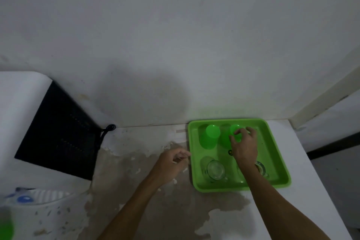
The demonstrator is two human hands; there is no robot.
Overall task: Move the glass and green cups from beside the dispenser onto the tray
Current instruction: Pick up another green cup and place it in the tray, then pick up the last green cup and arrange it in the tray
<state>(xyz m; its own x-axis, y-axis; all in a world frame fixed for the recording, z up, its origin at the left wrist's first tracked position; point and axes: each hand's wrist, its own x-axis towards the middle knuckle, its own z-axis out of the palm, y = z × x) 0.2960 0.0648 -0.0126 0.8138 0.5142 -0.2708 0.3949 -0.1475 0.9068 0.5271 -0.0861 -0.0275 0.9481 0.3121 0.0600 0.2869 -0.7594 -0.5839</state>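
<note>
A green tray point(278, 154) lies on the white counter at the right. Two green cups stand upside down along its far side: one point(210, 137) at the left, the other point(228, 135) under my right hand point(244, 146), whose fingers are closed around its top. A glass cup point(215, 169) rests at the tray's near left. A second glass cup point(262, 168) at the near right is partly hidden by my right forearm. My left hand point(172, 163) hovers just left of the tray's edge, fingers loosely curled and holding nothing.
The white water dispenser point(21, 115) with a dark side panel point(58, 136) stands at the left, a black cord point(107, 130) behind it. Its blue tap point(24, 198) shows low left. The counter surface point(148, 200) is worn and peeling. The counter's right edge drops off beyond the tray.
</note>
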